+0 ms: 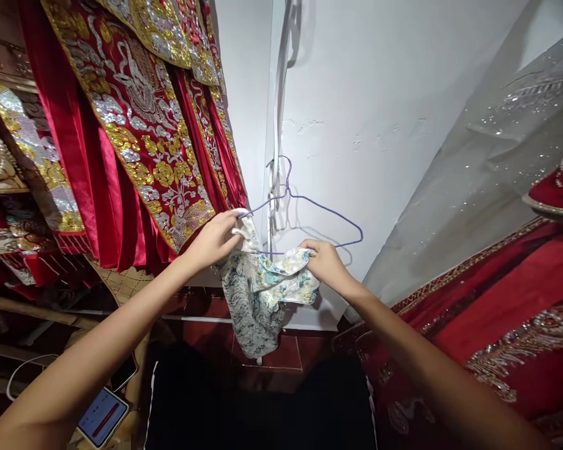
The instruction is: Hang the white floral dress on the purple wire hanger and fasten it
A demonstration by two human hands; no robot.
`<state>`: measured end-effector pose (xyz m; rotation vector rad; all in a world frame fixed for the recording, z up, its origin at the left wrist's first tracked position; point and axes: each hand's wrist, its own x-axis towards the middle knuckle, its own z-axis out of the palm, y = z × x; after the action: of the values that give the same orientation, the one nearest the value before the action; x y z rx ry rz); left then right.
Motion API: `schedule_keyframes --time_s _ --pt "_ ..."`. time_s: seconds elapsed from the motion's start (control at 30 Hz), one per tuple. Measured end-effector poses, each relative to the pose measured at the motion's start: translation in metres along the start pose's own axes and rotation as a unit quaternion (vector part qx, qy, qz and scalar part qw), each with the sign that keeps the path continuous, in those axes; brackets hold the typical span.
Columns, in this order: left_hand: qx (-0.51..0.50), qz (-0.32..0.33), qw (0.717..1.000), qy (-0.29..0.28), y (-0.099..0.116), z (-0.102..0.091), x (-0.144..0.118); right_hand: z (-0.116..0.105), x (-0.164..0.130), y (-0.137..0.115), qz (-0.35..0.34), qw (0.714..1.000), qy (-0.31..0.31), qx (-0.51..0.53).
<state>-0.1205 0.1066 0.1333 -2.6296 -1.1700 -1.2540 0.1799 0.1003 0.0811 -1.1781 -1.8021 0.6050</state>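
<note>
The left hand (214, 238) pinches the cloth (258, 290) at the hanger's (309, 209) 9 o'clock end, fingers closed on both. The right hand (326, 261) grips the cloth at 6 o'clock on the bottom wire. The hanger hangs on the wall (380, 125); red robes (136, 125) hang at 10 o'clock.

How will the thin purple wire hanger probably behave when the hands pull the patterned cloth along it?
The thin purple wire hanger hangs only by its hook, so it will probably swing. Its wire looks thin, so it may bend. The blue-green patterned cloth, pinched by the left hand and right hand, droops limply and is likely floppy.
</note>
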Motion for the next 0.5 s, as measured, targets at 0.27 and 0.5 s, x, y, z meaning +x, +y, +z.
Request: schedule_keyframes --time_s 0.27,0.5 --pt "0.002 -0.037 0.998 0.051 -0.031 0.012 0.023 -0.021 -0.014 -0.017 -0.018 0.987 0.155 -0.043" --pt "0.071 -0.037 0.994 0.078 -0.025 -0.001 0.031 -0.104 0.006 -0.014 0.156 0.985 -0.032 0.066"
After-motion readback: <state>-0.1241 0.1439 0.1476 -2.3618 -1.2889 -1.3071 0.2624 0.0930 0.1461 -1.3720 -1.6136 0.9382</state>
